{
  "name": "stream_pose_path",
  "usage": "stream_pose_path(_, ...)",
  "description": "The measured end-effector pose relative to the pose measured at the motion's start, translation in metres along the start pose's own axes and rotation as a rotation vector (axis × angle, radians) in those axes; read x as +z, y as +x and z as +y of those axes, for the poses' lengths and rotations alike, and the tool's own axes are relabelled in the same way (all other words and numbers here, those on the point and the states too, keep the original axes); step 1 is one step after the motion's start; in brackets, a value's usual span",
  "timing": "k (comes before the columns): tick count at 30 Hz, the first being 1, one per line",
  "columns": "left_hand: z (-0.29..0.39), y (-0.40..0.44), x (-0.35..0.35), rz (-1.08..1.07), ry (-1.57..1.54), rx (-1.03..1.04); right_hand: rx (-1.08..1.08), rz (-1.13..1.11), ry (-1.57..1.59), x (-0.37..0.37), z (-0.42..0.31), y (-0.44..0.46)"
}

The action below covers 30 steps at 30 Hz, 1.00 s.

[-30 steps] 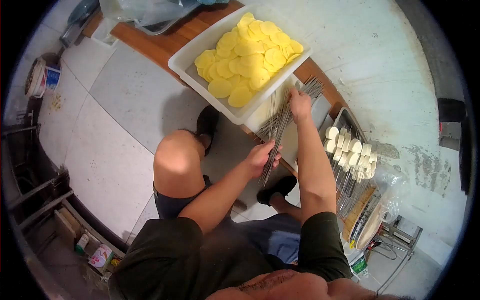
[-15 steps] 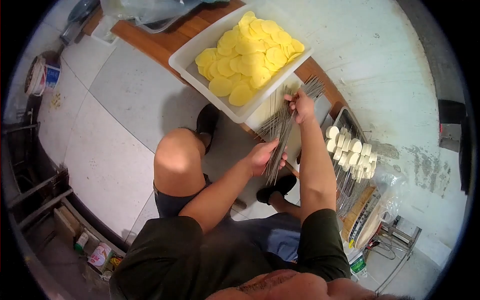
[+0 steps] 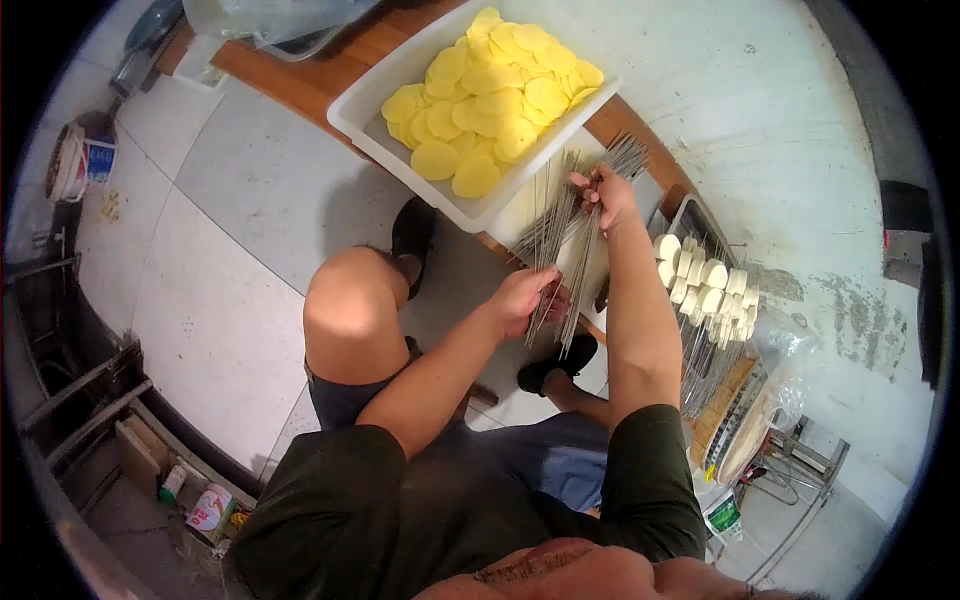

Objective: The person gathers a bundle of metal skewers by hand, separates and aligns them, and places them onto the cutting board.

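My left hand is closed around a bunch of thin metal skewers, gripping them near their lower ends. Higher up and to the right, my right hand has its fingers curled around another part of the skewers. Between the two hands the skewers lie split into two slanting bunches. More skewers rest crosswise on the pale board beneath. Beside my hands, at the upper left, stands a white plastic tub heaped with thin round yellow slices, likely potato.
To the right, a metal tray holds skewers threaded with thick pale discs. A round wooden board leans below it. The wooden bench runs along the wall. A bucket stands on the floor at left.
The skewers, bundled together before, now fan apart into two bunches. My right hand has moved slightly up, with its skewers separated from those in my left.
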<state>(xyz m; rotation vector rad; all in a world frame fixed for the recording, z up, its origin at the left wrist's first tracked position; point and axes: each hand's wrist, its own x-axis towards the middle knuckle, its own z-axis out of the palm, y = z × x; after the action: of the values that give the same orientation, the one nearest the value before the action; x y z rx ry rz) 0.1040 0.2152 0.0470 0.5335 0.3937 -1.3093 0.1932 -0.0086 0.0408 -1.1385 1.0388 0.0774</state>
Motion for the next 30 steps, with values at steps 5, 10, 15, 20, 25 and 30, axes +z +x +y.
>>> stream_pose_path(5, -0.005, 0.009, -0.017, -0.103, 0.047, 0.026, -0.102, 0.021, 0.042, -0.013, -0.022, -0.01)
stream_pose_path(10, -0.003, 0.006, -0.013, -0.048, 0.026, -0.008, -0.527, -0.031, -0.131, -0.007, -0.099, -0.075)
stream_pose_path(15, -0.003, 0.006, -0.015, -0.101, 0.011, 0.001, -1.321, 0.28, -0.82, 0.024, -0.113, -0.158)
stream_pose_path(20, 0.001, -0.001, -0.007, -0.087, -0.061, -0.025, -1.859, -0.343, -1.431, 0.034, -0.056, -0.167)
stream_pose_path(25, -0.02, 0.037, -0.055, -0.315, 0.26, 0.328, -1.841, -0.687, -1.489, 0.017, 0.027, -0.157)
stream_pose_path(30, -0.022, 0.031, -0.047, -0.215, 0.233, 0.294, -1.714, -0.678, -1.474, 0.001, 0.038, -0.172)
